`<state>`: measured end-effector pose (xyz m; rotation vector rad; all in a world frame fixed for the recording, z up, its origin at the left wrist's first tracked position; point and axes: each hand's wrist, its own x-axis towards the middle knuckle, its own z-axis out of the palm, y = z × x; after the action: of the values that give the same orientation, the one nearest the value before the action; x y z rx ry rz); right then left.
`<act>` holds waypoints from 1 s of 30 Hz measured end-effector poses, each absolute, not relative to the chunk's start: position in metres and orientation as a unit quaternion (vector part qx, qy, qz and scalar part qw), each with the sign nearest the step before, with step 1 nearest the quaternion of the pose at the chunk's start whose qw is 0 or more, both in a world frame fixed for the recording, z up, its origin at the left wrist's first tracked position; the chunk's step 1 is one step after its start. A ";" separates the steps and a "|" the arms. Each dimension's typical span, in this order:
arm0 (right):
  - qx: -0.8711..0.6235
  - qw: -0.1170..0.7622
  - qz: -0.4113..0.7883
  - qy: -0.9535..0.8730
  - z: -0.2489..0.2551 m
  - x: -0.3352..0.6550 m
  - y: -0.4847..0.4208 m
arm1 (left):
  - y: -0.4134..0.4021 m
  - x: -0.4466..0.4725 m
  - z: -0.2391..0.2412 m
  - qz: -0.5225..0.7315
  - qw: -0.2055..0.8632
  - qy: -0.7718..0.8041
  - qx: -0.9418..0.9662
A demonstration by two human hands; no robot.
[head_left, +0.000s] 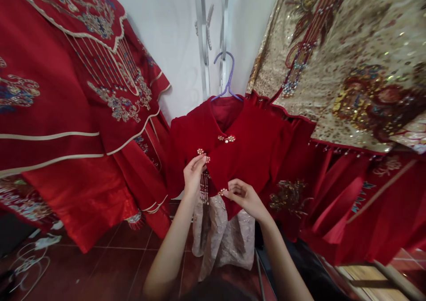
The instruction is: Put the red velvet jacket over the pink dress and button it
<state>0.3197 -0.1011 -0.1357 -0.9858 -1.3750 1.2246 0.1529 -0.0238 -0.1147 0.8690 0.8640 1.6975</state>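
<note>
A short red velvet jacket [246,154] hangs in front of me on a purple hanger [230,72]. My left hand [195,172] pinches its front edge by a jewelled clasp [207,159], with beaded tassels [204,188] dangling just below. Lower and to the right, my right hand [244,196] has thumb and fingers closed on the other front panel at a second jewelled clasp [222,192]. Near the neckline a third clasp [226,139] joins the two sides. Beneath the jacket hangs a pale sequinned skirt [221,234].
Embroidered red garments [83,97] hang at the left. A gold sequinned garment [333,70] and red skirts [333,203] hang at the right. Metal rails [202,39] stand against the white wall. White cables [31,261] lie on the tiled floor [109,265].
</note>
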 end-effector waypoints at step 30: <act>-0.366 0.408 0.489 -0.679 -0.113 0.351 -0.125 | -0.009 0.171 -0.038 0.447 -0.145 0.365 0.803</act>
<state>0.3507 -0.1247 -0.1132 -0.9226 -1.7103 1.2317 0.1708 -0.0087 -0.0381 2.7868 1.2669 1.5517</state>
